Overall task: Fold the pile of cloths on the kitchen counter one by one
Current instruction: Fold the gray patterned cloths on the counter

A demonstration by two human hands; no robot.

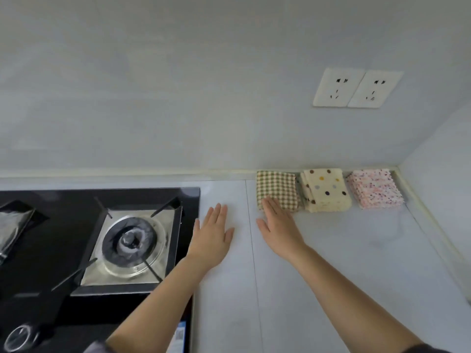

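I see both hands stretched out palm down over the white desk [331, 263], fingers straight: my left hand [212, 238] just beside the black gas hob [102, 238], my right hand [279, 229] with fingertips on the near edge of the green checked cloth [277, 188]. That cloth lies folded by the back wall, with a cream dotted cloth [327, 191] and a pink speckled cloth [376, 189] in a row to its right (both folded too). A blue-and-white label [181, 337] by the hob's front edge is too blurred to read.
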